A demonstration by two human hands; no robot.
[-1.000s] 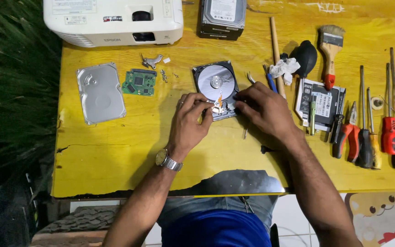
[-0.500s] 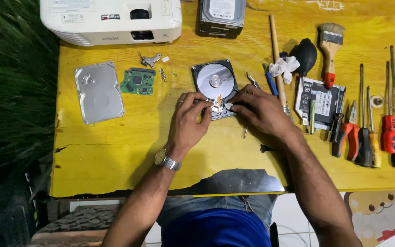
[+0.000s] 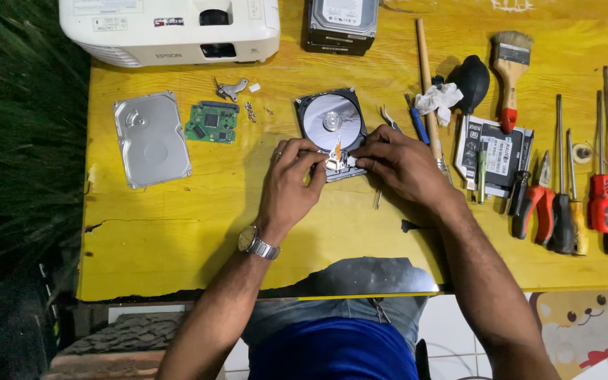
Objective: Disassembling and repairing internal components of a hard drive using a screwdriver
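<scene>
While seen from the head camera, sits near the middle of the yellow table [image 3: 177, 232]: an opened hard drive [image 3: 332, 130], shiny platter facing up. Rests at the drive's near-left corner: left hand [image 3: 291, 179], fingers curled narrow and pinched on the edge of the casing, metal watch [image 3: 256, 243] on the wrist. Presses against the drive's near-right corner: right hand [image 3: 399, 165], fingertips closed down on the arm assembly end, touching it. Cannot tell whether either hand grips a small part or only the drive itself.

Lies well left of the drive: silver cover plate [image 3: 150, 138], with a green circuit board [image 3: 212, 123] between plate and drive. Stands beyond the drive, left: white projector [image 3: 170, 29]. Sits just beyond the drive: a second hard drive [image 3: 340, 24]. Ranged far right of the drive: screwdrivers [image 3: 603, 197] and a paintbrush [image 3: 510, 74].
</scene>
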